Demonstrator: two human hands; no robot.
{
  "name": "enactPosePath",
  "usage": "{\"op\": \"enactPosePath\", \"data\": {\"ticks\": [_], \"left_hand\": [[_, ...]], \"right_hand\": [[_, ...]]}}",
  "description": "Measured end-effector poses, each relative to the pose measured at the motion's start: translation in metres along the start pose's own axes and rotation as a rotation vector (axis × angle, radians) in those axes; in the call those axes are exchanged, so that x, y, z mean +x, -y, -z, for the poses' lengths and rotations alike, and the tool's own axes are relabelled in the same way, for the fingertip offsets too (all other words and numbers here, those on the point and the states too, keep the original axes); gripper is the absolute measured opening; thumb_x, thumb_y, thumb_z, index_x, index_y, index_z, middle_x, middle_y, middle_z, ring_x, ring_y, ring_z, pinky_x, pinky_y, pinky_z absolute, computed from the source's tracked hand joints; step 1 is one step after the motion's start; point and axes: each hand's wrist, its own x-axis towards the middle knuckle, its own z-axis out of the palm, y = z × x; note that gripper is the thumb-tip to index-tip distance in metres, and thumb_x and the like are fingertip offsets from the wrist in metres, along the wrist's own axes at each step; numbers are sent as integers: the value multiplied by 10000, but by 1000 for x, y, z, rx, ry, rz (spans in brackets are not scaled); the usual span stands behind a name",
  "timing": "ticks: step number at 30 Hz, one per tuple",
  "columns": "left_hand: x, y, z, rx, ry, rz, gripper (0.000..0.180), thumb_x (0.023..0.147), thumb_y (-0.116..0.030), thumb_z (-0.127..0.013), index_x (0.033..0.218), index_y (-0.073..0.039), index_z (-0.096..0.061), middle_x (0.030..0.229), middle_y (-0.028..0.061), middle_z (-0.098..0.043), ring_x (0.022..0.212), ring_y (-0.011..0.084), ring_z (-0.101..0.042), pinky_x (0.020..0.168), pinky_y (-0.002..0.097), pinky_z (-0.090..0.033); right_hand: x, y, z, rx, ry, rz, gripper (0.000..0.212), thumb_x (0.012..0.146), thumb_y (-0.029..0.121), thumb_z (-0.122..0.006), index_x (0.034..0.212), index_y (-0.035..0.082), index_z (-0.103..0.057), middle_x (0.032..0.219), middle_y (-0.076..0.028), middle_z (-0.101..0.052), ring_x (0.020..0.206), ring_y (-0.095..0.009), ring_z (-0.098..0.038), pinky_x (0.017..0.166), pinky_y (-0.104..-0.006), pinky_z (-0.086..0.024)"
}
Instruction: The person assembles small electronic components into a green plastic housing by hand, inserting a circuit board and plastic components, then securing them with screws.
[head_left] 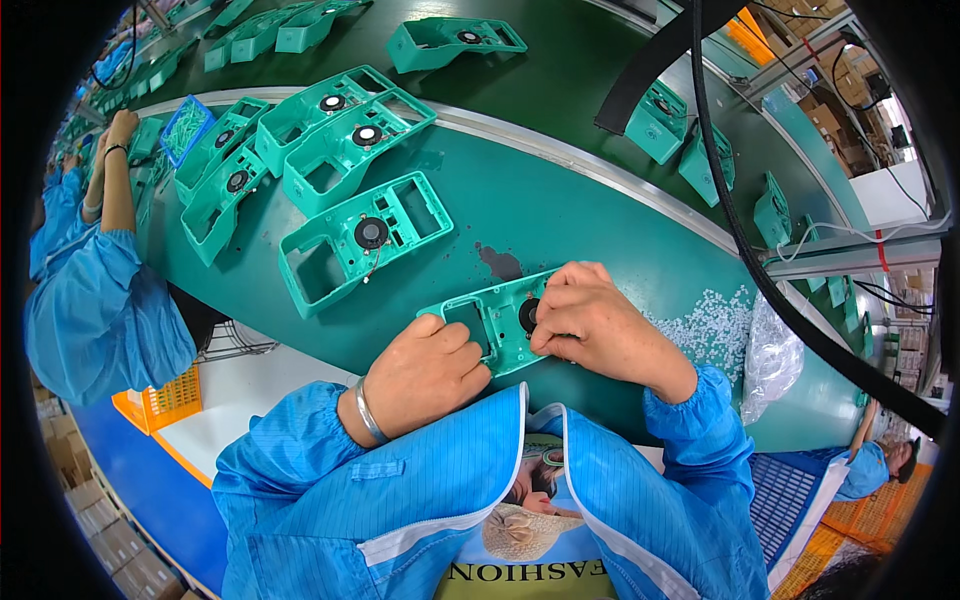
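Observation:
A green plastic housing [508, 345] lies in front of me on the green worktable, a black round speaker [527, 316] set in its middle. My left hand [418, 372] is closed around the housing's left end, by a rectangular opening. Over the speaker's right side, my right hand [597, 328] has thumb and fingers pinched together; anything between the fingertips is hidden. Small translucent pieces [708, 328] lie scattered right of that hand. Farther left rests another green housing [345, 250] with a black speaker and loose wires.
Several more housings [300, 175] crowd the table's far left, beside a blue basket [207, 112] of thin green parts. A clear plastic bag [775, 362] lies at right. Beyond a metal rail [600, 165], housings sit on a dark green belt. A black cable [735, 215] hangs at right. A co-worker's sleeve [110, 310] is at left.

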Motion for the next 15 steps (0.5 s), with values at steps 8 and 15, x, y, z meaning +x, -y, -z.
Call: {"op": "enactPosePath", "data": {"ticks": [8,15], "left_hand": [[0,-1,-2,7,18,-2,113,734,-216,-638,767,-156,-548,760,-8,-487,792,184,-522,727,343,-384],[0,0,-2,18,-19,-4,123,724,-213,-649,757,-153,-547,750,-2,-484,777,187,-521,719,348,-388]], "right_hand": [[12,6,8,-37,131,-110,43,780,181,-794,789,173,-752,859,78,-678,994,-196,-546,913,-375,-364],[21,10,8,-106,188,-176,38,756,186,-815,753,183,-777,802,88,-692,936,-189,-555,881,-378,-364]]}}
